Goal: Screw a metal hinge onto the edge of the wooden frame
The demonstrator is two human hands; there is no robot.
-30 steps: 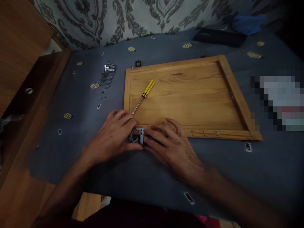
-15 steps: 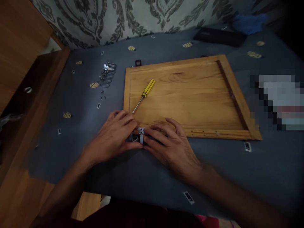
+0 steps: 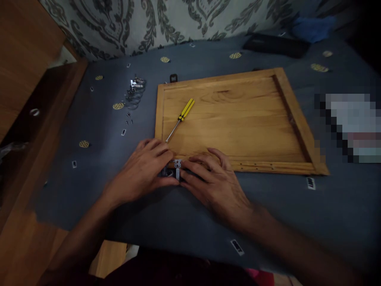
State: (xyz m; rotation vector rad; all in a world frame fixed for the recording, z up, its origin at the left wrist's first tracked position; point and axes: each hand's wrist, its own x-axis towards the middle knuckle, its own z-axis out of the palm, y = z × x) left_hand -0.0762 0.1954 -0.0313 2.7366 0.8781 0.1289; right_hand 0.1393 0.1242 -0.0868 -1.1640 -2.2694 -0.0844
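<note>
A framed wooden panel [image 3: 238, 119] lies flat on a dark blue cloth. At its near left corner sits a small metal hinge [image 3: 176, 169], and both my hands hold it. My left hand [image 3: 143, 171] grips the hinge from the left with curled fingers. My right hand [image 3: 214, 178] presses on it from the right, fingertips on the panel's near edge. A screwdriver [image 3: 181, 118] with a yellow and black handle rests on the panel, just beyond my left hand.
A heap of metal hinges and loose screws [image 3: 134, 93] lies on the cloth left of the panel. A dark flat object [image 3: 275, 44] and a blue cloth [image 3: 312, 28] lie at the far right. Wooden furniture [image 3: 26, 99] borders the left side.
</note>
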